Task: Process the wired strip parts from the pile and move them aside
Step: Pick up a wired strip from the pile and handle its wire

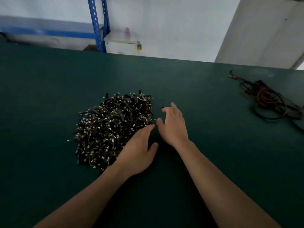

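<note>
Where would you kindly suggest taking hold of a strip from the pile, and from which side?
Probably pinch a black strip end sticking out at the pile edge nearest the right hand, coming from the right; strips deeper in look tangled by their wires.

— What can't you make out?
— My left hand point(137, 153) hides the near corner of the dark heap of white-tipped wired strips point(111, 127). The black-and-red cable tangle point(266, 99) runs off the right edge.

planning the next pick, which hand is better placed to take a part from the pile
Probably left: left hand lies against the pile; the right hand is spread beside it, over the table.
</note>
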Available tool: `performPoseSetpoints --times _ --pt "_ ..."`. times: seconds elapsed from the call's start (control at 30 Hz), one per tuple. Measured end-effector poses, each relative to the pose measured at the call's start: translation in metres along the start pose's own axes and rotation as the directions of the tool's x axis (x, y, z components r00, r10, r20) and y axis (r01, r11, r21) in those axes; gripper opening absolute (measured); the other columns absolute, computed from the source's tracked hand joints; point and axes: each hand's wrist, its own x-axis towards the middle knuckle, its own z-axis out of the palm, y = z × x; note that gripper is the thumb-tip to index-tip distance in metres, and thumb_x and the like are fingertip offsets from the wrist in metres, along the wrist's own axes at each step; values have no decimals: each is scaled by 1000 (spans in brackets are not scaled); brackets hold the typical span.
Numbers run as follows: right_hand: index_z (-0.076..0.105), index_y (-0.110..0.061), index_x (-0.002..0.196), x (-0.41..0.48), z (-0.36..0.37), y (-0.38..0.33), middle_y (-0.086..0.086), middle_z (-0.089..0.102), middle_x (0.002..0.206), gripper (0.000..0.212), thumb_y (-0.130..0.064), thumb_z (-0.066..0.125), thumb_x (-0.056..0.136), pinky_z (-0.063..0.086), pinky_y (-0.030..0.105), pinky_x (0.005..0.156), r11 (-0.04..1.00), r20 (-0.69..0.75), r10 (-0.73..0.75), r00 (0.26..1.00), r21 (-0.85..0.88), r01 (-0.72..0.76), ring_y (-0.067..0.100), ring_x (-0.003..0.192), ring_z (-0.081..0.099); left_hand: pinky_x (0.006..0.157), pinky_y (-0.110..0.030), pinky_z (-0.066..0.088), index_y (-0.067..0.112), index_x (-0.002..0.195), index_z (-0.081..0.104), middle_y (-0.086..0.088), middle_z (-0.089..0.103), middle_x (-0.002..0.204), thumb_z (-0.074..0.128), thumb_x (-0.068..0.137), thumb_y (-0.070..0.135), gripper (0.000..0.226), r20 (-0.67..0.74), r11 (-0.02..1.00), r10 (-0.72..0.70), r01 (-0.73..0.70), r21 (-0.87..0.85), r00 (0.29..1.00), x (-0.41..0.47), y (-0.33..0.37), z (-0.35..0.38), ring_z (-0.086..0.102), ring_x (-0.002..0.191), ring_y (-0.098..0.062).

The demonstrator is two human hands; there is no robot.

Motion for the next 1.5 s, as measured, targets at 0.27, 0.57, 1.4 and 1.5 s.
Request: performPoseSetpoints --times 0.27,0.57,1.4,1.5 --pt "49 -22 155 7 16 16 0 49 157 50 -21 45 105 27 42 122 979 -28 8 1000 -201 -13 26 148 37 121 -30 -5 22 168 6 9 -4 176 32 103 64 81 75 914 -28 -5 405 997 17 -28 4 -6 161 -11" --pt "62 -26 105 -32 -4 13 -8 59 114 11 -33 54 108 45 38 100 998 -86 -3 996 -68 -3 18 110 54 127 -32 -3 21 168 11 5 -2 177 23 101 67 82 50 889 -12 -12 458 999 11 -28 6 -6 162 -11" --pt "65 -34 104 -99 -20 30 -16 66 91 10 -38 72 97 50 17 65 851 -139 -177 974 475 222 10 79 66 44 -23 37 25 76 55 0 55 56 48 101 48 35 20 870 -78 78 -487 997 -9 12 4 44 47 -4" --pt "67 -35 97 -97 -24 29 -11 70 81 14 -47 61 100 47 21 56 826 0 -131 991 553 109 10 66 63 47 -34 40 25 78 55 -6 56 59 50 108 39 33 19 898 -34 39 -438 999 -8 12 3 43 49 -8"
